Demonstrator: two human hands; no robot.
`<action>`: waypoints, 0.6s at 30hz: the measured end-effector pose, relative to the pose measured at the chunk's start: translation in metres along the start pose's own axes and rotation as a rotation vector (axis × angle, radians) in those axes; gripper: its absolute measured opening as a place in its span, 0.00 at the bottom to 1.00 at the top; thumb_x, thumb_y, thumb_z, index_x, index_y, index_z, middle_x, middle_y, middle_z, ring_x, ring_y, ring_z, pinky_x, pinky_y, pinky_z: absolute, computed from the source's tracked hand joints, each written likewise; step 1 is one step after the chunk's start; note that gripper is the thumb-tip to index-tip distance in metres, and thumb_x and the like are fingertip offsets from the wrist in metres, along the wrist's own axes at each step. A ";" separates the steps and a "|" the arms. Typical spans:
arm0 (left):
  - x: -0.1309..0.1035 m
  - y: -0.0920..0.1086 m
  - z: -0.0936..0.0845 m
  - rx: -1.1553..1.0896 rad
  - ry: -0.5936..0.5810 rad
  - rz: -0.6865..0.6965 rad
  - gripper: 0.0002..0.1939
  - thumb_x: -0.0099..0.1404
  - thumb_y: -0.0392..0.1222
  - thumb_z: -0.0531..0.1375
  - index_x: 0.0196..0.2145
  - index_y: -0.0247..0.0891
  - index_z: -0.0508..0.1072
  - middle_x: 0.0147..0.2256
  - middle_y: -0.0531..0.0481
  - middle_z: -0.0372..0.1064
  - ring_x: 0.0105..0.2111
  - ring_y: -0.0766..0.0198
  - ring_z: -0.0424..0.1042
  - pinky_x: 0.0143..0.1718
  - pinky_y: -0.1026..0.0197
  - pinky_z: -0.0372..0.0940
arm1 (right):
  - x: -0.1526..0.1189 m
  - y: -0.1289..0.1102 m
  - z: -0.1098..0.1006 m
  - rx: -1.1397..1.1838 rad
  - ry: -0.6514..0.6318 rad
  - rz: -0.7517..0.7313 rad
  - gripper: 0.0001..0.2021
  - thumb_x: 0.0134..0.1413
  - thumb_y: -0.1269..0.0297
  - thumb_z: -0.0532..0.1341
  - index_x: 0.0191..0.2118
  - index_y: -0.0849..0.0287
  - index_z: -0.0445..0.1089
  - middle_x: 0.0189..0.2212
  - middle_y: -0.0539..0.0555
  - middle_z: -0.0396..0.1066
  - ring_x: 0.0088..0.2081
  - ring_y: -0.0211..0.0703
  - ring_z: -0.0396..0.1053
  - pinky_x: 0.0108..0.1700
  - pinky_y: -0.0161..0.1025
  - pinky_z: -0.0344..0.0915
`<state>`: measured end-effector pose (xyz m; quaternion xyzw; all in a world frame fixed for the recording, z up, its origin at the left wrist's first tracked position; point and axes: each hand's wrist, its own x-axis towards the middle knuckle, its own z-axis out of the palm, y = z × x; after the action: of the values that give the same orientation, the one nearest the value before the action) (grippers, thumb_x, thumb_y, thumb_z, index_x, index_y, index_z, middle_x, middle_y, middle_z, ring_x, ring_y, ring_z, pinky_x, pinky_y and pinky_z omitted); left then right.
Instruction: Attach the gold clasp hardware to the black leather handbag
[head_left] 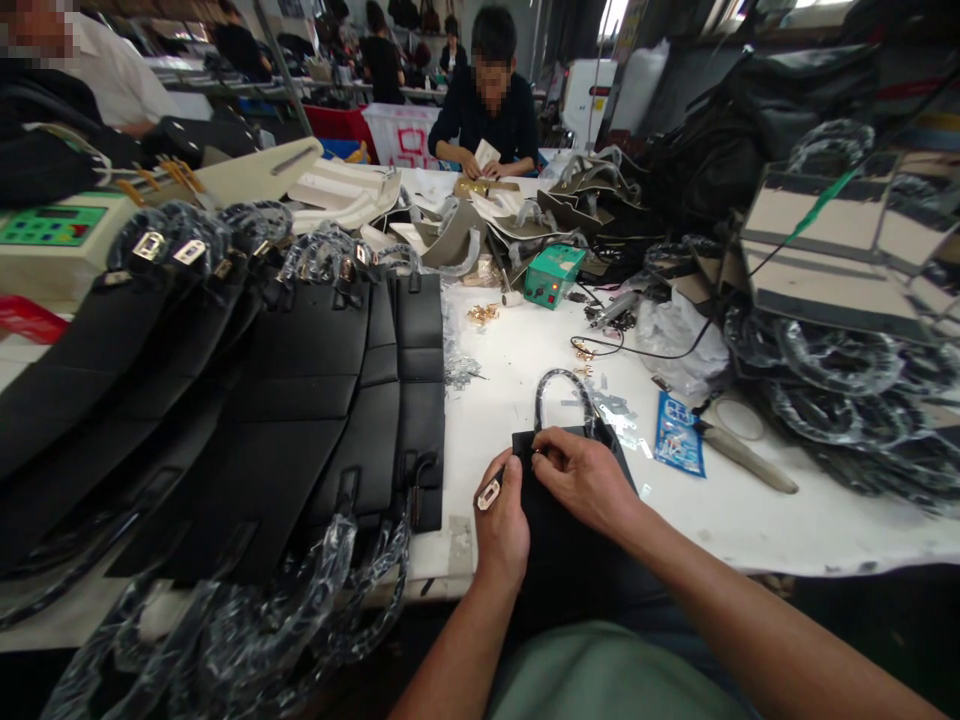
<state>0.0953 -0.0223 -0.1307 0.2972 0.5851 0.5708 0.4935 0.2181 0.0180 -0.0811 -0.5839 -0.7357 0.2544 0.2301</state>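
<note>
Black leather bag panel [559,520] lies at the near edge of the white surface [750,520], its wrapped handle [562,385] pointing away. The left hand [501,525] grips a small metal clasp [488,494]; the right hand [581,475] pinches the panel's top edge.

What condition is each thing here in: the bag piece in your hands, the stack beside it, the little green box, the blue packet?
Black bag panel: flat, pinned under both hands.
Its handle: plastic-wrapped, arched up.
Left hand: gripping a metal clasp.
Right hand: pressing the panel's top edge.
Black panel stack: fanned, overlapping.
Green box: upright.
Blue packet: lying flat.
</note>
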 end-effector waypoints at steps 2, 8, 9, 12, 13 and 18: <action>0.000 0.001 0.000 0.003 -0.008 0.011 0.17 0.65 0.53 0.59 0.44 0.41 0.78 0.47 0.46 0.76 0.50 0.54 0.71 0.56 0.55 0.60 | 0.001 0.000 -0.001 -0.006 -0.006 0.004 0.04 0.56 0.64 0.60 0.36 0.51 0.72 0.20 0.45 0.65 0.23 0.38 0.63 0.26 0.34 0.56; -0.003 0.008 0.001 0.049 -0.033 0.029 0.18 0.66 0.53 0.58 0.45 0.40 0.78 0.46 0.45 0.76 0.50 0.53 0.71 0.57 0.53 0.61 | 0.004 -0.002 -0.005 -0.013 -0.045 0.015 0.05 0.56 0.64 0.59 0.36 0.51 0.73 0.21 0.45 0.68 0.23 0.38 0.64 0.26 0.33 0.57; -0.004 0.009 0.001 0.054 -0.041 0.029 0.18 0.66 0.53 0.58 0.45 0.40 0.78 0.46 0.45 0.76 0.50 0.53 0.71 0.58 0.52 0.60 | 0.005 -0.003 -0.005 -0.006 -0.049 0.012 0.05 0.56 0.65 0.59 0.36 0.51 0.73 0.21 0.46 0.68 0.23 0.38 0.65 0.27 0.33 0.58; -0.005 0.012 0.001 0.050 -0.064 0.034 0.18 0.66 0.53 0.58 0.46 0.40 0.78 0.47 0.44 0.76 0.51 0.52 0.71 0.58 0.51 0.60 | 0.006 -0.004 -0.006 0.061 -0.065 0.016 0.05 0.56 0.66 0.58 0.35 0.52 0.72 0.21 0.46 0.68 0.23 0.38 0.65 0.27 0.33 0.59; -0.006 0.013 0.001 0.047 -0.068 0.034 0.18 0.66 0.53 0.58 0.46 0.40 0.78 0.47 0.44 0.76 0.51 0.52 0.71 0.58 0.51 0.61 | 0.006 -0.003 -0.006 0.095 -0.075 0.021 0.05 0.56 0.67 0.58 0.34 0.53 0.72 0.21 0.46 0.68 0.24 0.38 0.66 0.27 0.33 0.59; -0.004 0.013 -0.001 0.027 -0.085 0.016 0.19 0.65 0.54 0.59 0.47 0.41 0.77 0.48 0.46 0.76 0.52 0.54 0.71 0.57 0.54 0.61 | 0.006 -0.002 -0.003 0.212 -0.078 0.044 0.04 0.57 0.67 0.58 0.36 0.55 0.70 0.23 0.47 0.70 0.25 0.38 0.69 0.28 0.33 0.61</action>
<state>0.0934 -0.0242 -0.1172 0.3325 0.5686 0.5537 0.5094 0.2169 0.0237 -0.0777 -0.5618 -0.7002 0.3584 0.2562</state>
